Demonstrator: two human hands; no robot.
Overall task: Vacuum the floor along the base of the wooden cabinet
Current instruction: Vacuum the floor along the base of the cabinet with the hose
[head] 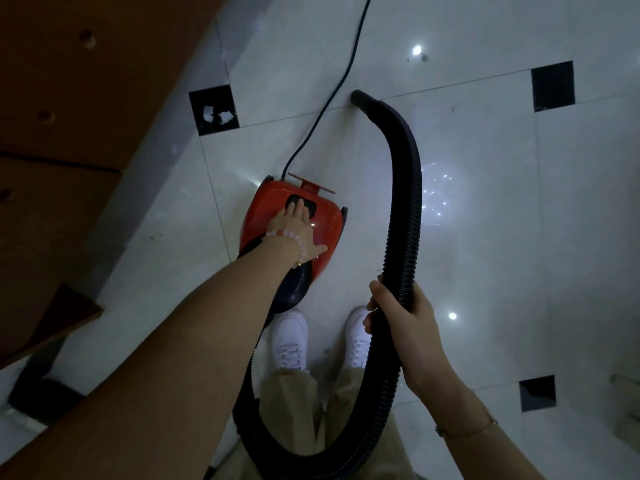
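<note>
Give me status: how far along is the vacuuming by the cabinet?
Early. Done: nothing visible; white scraps still lie on the black tile near the wooden cabinet. In hand: left hand presses on the red vacuum body, right hand grips the hose. Left: nozzle points away from the cabinet base.

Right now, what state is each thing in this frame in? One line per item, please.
Vacuum cleaner: standing on the floor, left hand on top.
Left hand: flat, fingers on the dark button area.
Hose: curved, nozzle end resting on the tile.
Right hand: closed in a grip around the hose.
Power cord: lying across the floor, trailing away.
Wooden cabinet: at left, apart from the nozzle.
Floor: small debris on a black tile.
</note>
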